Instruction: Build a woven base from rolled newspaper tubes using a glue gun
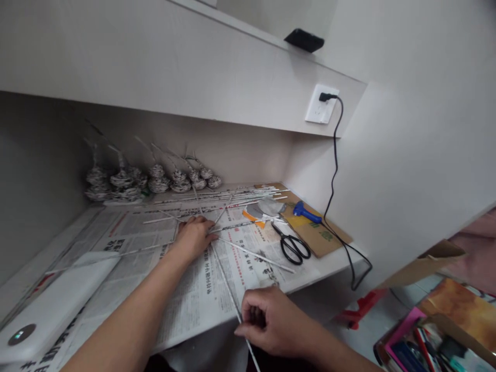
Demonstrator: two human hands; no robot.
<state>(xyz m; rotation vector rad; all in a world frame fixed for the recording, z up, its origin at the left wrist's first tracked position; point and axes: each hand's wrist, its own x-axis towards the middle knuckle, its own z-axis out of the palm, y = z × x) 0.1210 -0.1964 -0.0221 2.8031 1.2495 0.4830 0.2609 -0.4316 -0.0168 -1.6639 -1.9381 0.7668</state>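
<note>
Several thin rolled-newspaper sticks fan out from one crossing on the newspaper-covered tabletop. My left hand (194,235) lies over this crossing with its fingers curled down, gripping the sticks and hiding where they meet. One paper stick (227,279) runs from there toward me, past the table's front edge. My right hand (269,320) pinches that stick between thumb and fingers, in front of the edge. Another paper stick (258,254) points right, below the black-handled scissors (292,245). A longer one (145,249) stretches left across a white device (62,305).
Gourd-shaped woven paper pieces (158,178) line the back wall. Loose paper sticks (232,195) lie before them. A blue glue gun (308,212) rests on cardboard (318,245), its black cord (334,181) rising to a socket (322,103). A filled box (422,341) stands lower right.
</note>
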